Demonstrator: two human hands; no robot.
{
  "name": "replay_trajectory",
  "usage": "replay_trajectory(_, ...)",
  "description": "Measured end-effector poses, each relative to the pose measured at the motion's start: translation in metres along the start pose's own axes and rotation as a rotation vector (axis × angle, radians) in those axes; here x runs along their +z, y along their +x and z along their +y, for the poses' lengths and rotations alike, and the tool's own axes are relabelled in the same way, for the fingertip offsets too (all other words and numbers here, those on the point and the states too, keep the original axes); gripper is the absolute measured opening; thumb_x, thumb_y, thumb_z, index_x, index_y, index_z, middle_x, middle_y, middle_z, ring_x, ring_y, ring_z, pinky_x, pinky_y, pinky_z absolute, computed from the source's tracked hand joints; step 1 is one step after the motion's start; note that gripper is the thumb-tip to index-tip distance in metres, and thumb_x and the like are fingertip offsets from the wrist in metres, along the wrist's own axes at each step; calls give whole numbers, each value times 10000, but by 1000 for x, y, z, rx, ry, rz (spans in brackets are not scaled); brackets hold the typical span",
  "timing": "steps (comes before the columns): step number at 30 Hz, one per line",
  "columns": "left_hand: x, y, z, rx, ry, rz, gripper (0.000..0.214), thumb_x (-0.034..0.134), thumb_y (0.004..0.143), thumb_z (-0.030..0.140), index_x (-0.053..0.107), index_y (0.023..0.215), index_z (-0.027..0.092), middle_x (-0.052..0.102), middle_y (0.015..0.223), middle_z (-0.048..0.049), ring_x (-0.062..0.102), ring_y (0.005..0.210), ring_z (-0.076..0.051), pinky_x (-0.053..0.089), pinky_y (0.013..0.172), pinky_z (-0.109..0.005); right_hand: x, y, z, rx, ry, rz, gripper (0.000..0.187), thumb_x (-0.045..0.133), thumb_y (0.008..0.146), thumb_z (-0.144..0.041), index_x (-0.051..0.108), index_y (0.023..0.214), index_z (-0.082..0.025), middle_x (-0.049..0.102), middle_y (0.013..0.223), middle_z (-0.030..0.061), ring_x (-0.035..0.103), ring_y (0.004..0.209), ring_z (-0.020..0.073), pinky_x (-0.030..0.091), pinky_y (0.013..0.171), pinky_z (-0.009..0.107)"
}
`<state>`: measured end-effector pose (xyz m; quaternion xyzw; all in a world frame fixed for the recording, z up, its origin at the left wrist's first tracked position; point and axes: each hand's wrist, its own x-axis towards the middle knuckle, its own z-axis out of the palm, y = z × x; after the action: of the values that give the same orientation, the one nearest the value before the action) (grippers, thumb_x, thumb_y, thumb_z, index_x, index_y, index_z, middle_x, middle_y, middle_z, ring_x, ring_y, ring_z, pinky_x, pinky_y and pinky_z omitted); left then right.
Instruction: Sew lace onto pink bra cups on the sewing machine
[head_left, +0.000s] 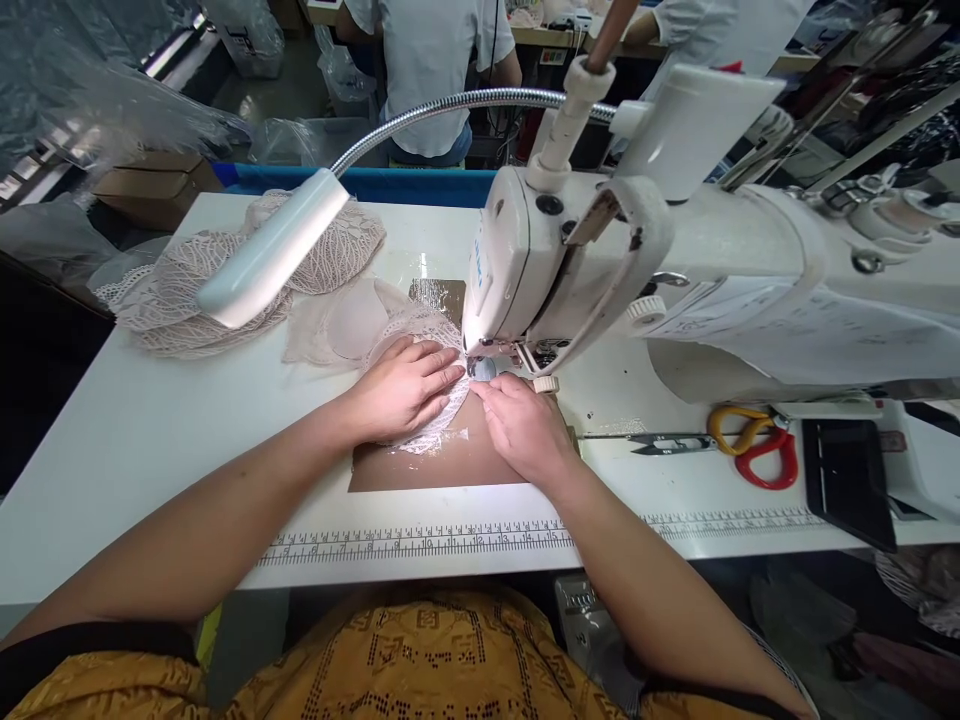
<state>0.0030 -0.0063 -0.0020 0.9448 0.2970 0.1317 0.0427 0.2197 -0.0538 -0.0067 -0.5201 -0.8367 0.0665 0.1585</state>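
My left hand (409, 388) lies flat on a pale pink lace piece (427, 435), its fingers stretched toward the needle area. This lace reaches under the presser foot of a white sewing machine (510, 260). My right hand (525, 425) is at the lace's right edge, close to the presser foot. Its fingers are drawn together and its fingertips seem to pinch that edge; the exact grip is partly hidden. Beneath both hands is a brown sheet (450, 470) on the white table. A smooth pale cup (356, 325) joins the lace to the left.
Gathered lace (195, 290) lies at the left under a lamp head (274, 250) on a bendy metal neck. At the right are thread snips (671, 443), red-and-yellow-handled scissors (765, 465) and a black tray-like item (847, 480). A measuring tape (427, 542) runs along the front edge. People sit beyond.
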Motion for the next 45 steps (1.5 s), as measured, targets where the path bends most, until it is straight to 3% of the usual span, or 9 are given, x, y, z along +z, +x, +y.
replay_trajectory(4, -4, -5, 0, 24, 12, -25, 445, 483, 944, 389, 568, 1303, 139, 511, 1397, -208, 457, 1262, -377, 374, 1010, -569, -3, -2, 0, 3, 42, 1, 362, 440, 896, -113, 688, 1150, -184, 693, 1022, 77, 596, 873, 210, 437, 754, 314)
replay_trajectory(8, -8, -8, 1, 69, -66, -21, 449, 513, 927, 419, 591, 1270, 141, 545, 1348, -194, 520, 1181, -339, 423, 987, -506, -4, -3, 0, -19, 40, 4, 367, 439, 896, -110, 684, 1163, -168, 680, 974, 76, 589, 860, 205, 436, 745, 308)
replay_trajectory(15, -11, -7, 3, 137, -109, 14, 286, 480, 959, 296, 622, 1162, 152, 622, 1208, -158, 581, 1054, -260, 477, 901, -406, -2, -5, 0, -96, -47, -1, 372, 456, 884, -92, 707, 1127, -217, 643, 875, 50, 534, 765, 177, 374, 648, 290)
replay_trajectory(23, -5, -6, 2, 70, 8, 15, 287, 432, 975, 225, 616, 767, 153, 630, 812, -87, 535, 754, -188, 440, 695, -316, -1, -6, 1, -103, -8, 5, 346, 450, 897, -99, 728, 1073, -205, 637, 861, 49, 521, 739, 164, 367, 630, 290)
replay_trajectory(33, -8, -8, 4, 47, -116, 15, 234, 474, 964, 298, 626, 866, 150, 654, 896, -91, 575, 815, -197, 452, 736, -324, 0, -7, 2, -104, 33, 46, 347, 444, 877, -77, 744, 1010, -189, 635, 830, 52, 535, 738, 170, 395, 649, 290)
replay_trajectory(39, -5, -9, 2, 54, -202, 84, 229, 455, 960, 212, 641, 845, 145, 684, 906, -88, 602, 841, -189, 472, 773, -315, 2, -7, 3, -121, 51, 71, 351, 443, 859, -56, 742, 993, -183, 635, 831, 53, 532, 728, 170, 405, 641, 287)
replay_trajectory(45, -7, -10, 2, 45, -207, 41, 222, 449, 947, 179, 637, 837, 140, 674, 908, -98, 595, 846, -192, 472, 785, -319, 2, -6, 4, -128, 20, 77, 363, 450, 844, -49, 734, 1038, -165, 639, 845, 60, 521, 733, 179, 386, 614, 294)
